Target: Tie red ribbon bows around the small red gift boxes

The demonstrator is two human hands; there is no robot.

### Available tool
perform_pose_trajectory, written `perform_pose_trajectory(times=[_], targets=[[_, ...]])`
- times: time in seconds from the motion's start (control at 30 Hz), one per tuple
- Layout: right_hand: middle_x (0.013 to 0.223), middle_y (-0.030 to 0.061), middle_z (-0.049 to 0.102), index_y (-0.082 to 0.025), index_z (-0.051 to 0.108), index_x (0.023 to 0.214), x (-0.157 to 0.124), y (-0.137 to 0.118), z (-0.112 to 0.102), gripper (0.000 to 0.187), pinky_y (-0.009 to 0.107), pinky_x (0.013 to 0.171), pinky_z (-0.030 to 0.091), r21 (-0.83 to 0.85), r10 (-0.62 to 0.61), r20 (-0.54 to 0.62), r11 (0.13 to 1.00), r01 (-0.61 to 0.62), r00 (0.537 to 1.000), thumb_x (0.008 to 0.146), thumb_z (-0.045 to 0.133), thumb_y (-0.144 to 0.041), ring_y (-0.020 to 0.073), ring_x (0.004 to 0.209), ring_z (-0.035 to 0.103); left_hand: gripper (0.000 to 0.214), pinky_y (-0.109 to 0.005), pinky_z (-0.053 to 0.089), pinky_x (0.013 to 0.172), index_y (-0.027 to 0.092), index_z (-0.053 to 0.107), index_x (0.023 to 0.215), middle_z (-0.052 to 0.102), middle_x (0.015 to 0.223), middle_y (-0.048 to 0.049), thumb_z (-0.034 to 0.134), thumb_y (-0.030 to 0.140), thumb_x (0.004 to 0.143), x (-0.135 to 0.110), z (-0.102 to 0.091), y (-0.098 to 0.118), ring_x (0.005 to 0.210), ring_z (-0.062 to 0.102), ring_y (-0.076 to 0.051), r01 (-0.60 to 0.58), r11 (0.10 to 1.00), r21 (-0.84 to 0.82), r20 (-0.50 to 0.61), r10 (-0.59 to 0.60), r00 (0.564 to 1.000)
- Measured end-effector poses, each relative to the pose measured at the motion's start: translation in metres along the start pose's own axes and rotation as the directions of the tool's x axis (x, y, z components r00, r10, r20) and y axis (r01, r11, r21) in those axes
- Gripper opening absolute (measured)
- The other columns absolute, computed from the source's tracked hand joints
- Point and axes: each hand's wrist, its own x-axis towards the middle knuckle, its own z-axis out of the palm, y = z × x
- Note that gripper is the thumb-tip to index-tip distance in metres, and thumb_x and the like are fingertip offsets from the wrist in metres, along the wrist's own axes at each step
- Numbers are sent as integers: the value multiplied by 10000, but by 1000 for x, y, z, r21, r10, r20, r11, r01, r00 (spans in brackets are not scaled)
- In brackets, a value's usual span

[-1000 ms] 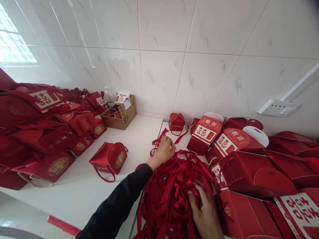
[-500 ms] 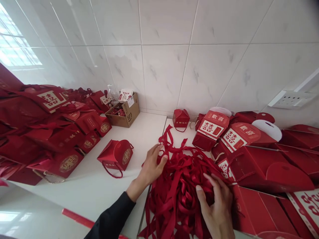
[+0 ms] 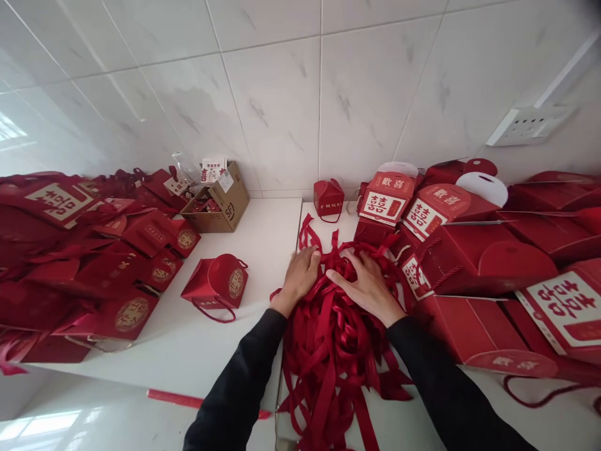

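Note:
A tangled heap of red ribbons [image 3: 323, 351] lies before me, with loose ends trailing toward the front edge. On the far left side of the heap rests my left hand [image 3: 302, 274], its fingers stretched over the ribbons and their tips partly hidden. My right hand [image 3: 366, 287] lies across the upper right of the heap, thumb apart from the fingers. Neither hand visibly grips a ribbon. Left of the heap stands a small red gift box [image 3: 216, 280] with a cord handle. Another small red box [image 3: 328, 198] is behind the heap by the wall.
Many red gift boxes [image 3: 488, 250] crowd the right side, several with white-and-red labels. More red boxes [image 3: 94, 275] are piled on the left. A brown carton [image 3: 230, 199] holding small items stands near the tiled wall. A power socket [image 3: 528, 125] is on the wall.
Both hands have moved farther over the ribbon heap. The right hand has shifted up and left, closer to the left hand. My view has turned somewhat, showing more of the front edge.

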Motion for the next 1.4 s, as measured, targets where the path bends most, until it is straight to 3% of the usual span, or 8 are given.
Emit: perform_pose_trajectory(times=[0.17,0.37,0.47,0.73,0.9,1.07,1.23,1.4], targets=[[1682,151,354,-252,411,1619,-28,8,-20,938,594,1214,322,74,-62,178,996,49,982,882,529,-819,367,1569,274,571,-379,378,1248,245,528,1517,551,1571,-58,293,530,1082,-57,-19,14,1462,509,-205,-62,995,-80,235,80,969],[1717,168,265,-262,373,1638,-80,22,-15,1257,655,1217,291,106,-271,350,962,250,897,582,907,-684,448,1575,201,1295,-683,285,1247,372,136,1673,188,1739,-98,894,593,646,-164,-34,-15,1591,200,-439,-290,912,291,497,115,860],[1497,167,580,-218,645,1422,-87,21,10,793,642,1199,334,186,-289,180,949,256,940,675,890,-317,424,1434,457,1119,-676,274,1261,350,184,1671,384,1674,-107,827,357,754,-185,-9,-29,1553,332,-412,-350,857,378,410,184,893],[1018,71,762,-224,710,1081,-88,-16,26,238,464,873,582,577,-95,114,816,12,989,869,615,-276,291,935,716,484,-491,554,1052,212,439,1445,620,1353,-165,517,232,967,-149,39,-6,1287,612,-310,-193,981,15,-233,191,954],[1220,40,751,-242,643,1251,-80,-33,10,437,419,1004,573,808,-20,184,572,-140,983,870,727,-438,249,1137,710,190,-439,620,881,236,528,1167,689,1154,-104,405,231,1022,-111,50,14,1029,719,-266,-182,982,-52,-240,164,957],[907,31,786,-217,667,914,-62,-21,2,237,473,938,613,887,115,182,410,-213,977,833,739,-427,276,986,765,315,-462,568,1017,226,555,1005,650,1098,-87,601,7,783,-92,45,50,1135,660,-294,-318,948,22,-57,318,946],[857,-28,785,-202,676,823,-51,-21,-13,67,394,884,618,905,155,81,402,-138,984,828,738,-179,238,1007,759,470,-470,579,994,203,538,1145,654,1091,-74,598,-25,738,-98,15,75,1137,655,-277,-433,894,117,44,430,902],[667,-106,679,-146,584,703,-40,-32,-43,262,250,805,513,898,213,-99,441,-5,972,869,485,30,156,1067,712,503,-492,527,1075,212,488,1397,567,1462,-139,672,229,929,-125,-19,77,1342,579,-296,-420,886,198,-193,455,869]])
